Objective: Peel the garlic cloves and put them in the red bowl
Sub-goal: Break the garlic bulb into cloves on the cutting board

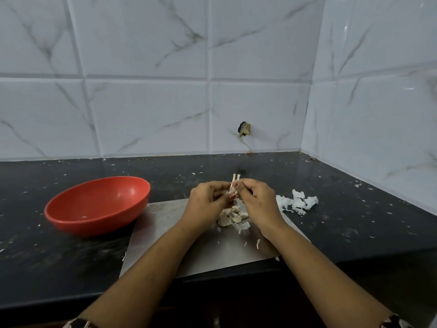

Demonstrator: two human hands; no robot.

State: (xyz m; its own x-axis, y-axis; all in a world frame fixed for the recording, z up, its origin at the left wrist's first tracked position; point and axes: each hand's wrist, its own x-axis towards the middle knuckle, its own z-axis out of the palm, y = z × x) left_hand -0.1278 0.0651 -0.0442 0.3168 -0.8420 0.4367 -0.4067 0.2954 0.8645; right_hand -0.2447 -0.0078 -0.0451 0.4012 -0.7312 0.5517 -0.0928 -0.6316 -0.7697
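Well to the left of the fingers, a shallow red oval bowl (113, 195) sits on the speckled black stone counter (35, 245), with one small pale bit lying in its bottom. Its right edge overlaps the corner of a flat grey steel sheet (165, 216) that runs under both forearms. Above that sheet the left hand (208, 200) has its fingers curled inward, and their tips pinch a pale garlic piece (234, 185) from the left. Dry papery strips of it stick up just above the fingertips. The right hand (257, 197) meets it from the other side, fingers curled and pinching the same piece, so the two hands touch. Directly below the fingers a heap of off-white garlic cloves and skins (231, 217) lies on the sheet. Just right of the right hand, a loose cluster of white papery peels (296, 202) lies on the counter.
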